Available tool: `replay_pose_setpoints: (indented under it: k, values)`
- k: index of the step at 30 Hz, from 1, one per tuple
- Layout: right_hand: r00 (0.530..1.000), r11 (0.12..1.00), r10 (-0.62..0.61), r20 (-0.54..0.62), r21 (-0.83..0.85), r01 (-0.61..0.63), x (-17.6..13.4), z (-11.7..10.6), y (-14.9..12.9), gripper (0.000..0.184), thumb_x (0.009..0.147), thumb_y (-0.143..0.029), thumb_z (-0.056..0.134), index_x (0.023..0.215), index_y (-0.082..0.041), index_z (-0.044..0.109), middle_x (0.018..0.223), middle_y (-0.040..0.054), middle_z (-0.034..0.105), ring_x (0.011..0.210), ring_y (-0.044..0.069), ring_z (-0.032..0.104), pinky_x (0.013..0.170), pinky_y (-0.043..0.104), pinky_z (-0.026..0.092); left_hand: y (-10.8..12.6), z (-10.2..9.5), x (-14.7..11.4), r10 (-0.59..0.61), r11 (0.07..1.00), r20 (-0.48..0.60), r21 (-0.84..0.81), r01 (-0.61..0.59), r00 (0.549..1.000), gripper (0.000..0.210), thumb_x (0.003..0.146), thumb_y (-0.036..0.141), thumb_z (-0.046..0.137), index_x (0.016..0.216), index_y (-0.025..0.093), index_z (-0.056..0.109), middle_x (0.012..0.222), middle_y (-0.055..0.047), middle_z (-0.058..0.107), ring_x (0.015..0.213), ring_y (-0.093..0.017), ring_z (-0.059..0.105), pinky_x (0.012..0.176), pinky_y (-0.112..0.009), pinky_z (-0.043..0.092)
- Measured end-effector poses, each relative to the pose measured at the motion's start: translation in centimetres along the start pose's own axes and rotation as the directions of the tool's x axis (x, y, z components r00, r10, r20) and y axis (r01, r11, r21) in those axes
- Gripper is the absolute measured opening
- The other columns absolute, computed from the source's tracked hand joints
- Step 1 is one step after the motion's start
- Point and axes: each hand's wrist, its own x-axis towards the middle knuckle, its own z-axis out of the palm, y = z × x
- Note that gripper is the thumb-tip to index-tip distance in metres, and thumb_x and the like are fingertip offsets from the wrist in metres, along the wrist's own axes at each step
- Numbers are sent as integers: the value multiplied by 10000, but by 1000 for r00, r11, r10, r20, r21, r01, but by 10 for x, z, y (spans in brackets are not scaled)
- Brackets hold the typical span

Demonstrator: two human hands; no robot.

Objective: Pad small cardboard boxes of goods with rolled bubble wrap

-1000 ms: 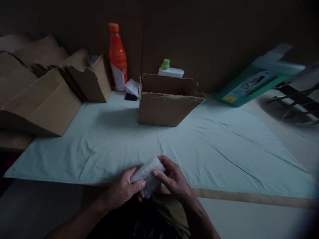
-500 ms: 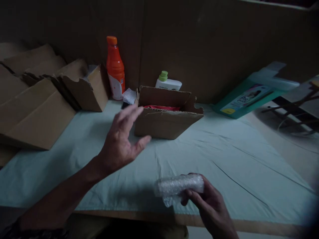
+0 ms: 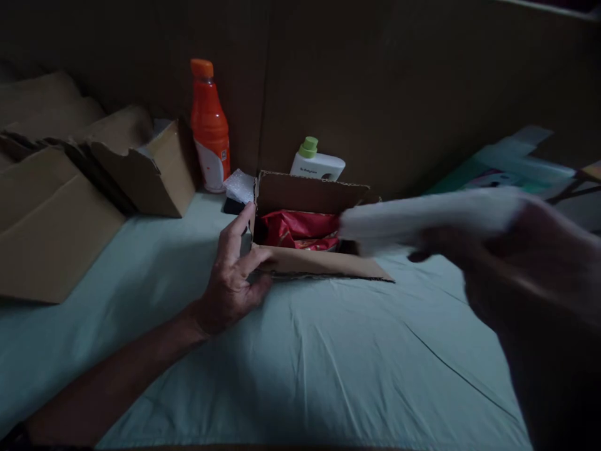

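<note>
My left hand (image 3: 232, 275) is at the left end of a small open cardboard box (image 3: 323, 264). One finger reaches up its left side, and the front flap lies between another finger and the thumb. Inside the box a shiny red packet (image 3: 305, 227) shows. My right hand (image 3: 498, 250), smeared by motion, grips a bubble-wrapped bundle (image 3: 432, 219). The bundle's left end hangs over the right part of the box and hides that corner. What the wrap covers cannot be made out.
Behind the box are an orange bottle (image 3: 210, 131), a white bottle with a green cap (image 3: 317, 164) and a bubble-wrapped piece (image 3: 240, 185). Several cardboard boxes (image 3: 61, 232) crowd the left. A green jug (image 3: 511, 164) leans at the right. Pale green cloth (image 3: 319, 357) covers the table.
My left hand has come onto the box, and its front flap is now folded outward, showing more of the red packet. My right hand has carried the bubble-wrapped bundle up and forward.
</note>
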Motion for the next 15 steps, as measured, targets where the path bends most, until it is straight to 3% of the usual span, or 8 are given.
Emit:
replay_pose_setpoints:
  k: [3,6,9,12,15]
  values:
    - [993,998,-33,115,61,26,26,48,-39,174,812,-298,784,871,-227,636,739,-9,633,600,133,598,518,258,458,0,6,0,-1,1000,-37,-22,0,999,190,869,76,626,1015,192,663,1711,-101,258,1521,-338,385,1177,-528,454]
    - [969,982,-20,246,-175,65,47,97,-57,215,831,-297,743,730,-161,609,643,-12,575,594,101,495,524,237,334,0,9,0,-10,1000,-62,-19,8,998,194,876,75,621,1023,195,663,1707,-97,271,1514,-324,400,1181,-509,454]
    - [910,873,37,414,-457,173,58,137,-58,229,844,-352,697,826,-124,713,765,52,691,691,143,566,597,256,340,-1,10,1,1,1000,-59,-17,-2,998,195,883,103,618,1052,189,662,1708,-120,258,1509,-331,402,1175,-507,455]
    - [822,767,130,555,-581,271,59,158,-58,331,880,-425,629,986,-150,778,928,109,768,811,223,679,657,274,397,-3,10,1,6,1000,-47,-28,-7,999,206,879,108,613,1065,185,656,1719,-132,226,1515,-343,390,1167,-509,460]
    - [779,723,181,600,-619,308,60,162,-68,424,933,-473,548,1042,-144,793,996,152,783,882,272,725,694,293,447,-4,13,0,-3,999,-59,-51,0,998,227,875,77,604,1066,191,645,1722,-122,223,1525,-335,378,1164,-498,465]
